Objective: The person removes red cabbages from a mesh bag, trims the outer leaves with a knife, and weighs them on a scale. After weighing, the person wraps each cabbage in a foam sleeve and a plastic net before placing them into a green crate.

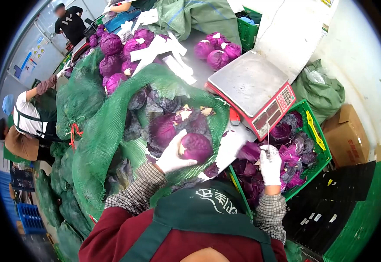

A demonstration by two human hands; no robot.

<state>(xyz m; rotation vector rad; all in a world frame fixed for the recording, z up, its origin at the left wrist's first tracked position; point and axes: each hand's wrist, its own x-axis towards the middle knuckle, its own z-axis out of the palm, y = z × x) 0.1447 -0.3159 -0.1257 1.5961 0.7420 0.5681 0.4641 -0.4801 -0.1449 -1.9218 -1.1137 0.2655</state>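
My left hand (173,156), in a white glove, is closed around the side of a trimmed red cabbage (196,148). Beneath and behind it, untrimmed red cabbages (162,131) with dull outer leaves lie in an opened green mesh sack (96,153). My right hand (270,168), also gloved, grips a knife (268,135) whose thin blade points upward, seen nearly edge-on. Below that hand a green crate (325,146) holds loose purple cabbage leaves (293,157). One blurred leaf (249,151) hangs over the crate's near left part.
A red digital scale (249,83) and an orange-handled tool (234,117) sit beyond the crate. Clean red cabbages (218,52) and white foam nets (160,50) lie further back. A cardboard box (346,135) stands right. Other people (33,109) work at left.
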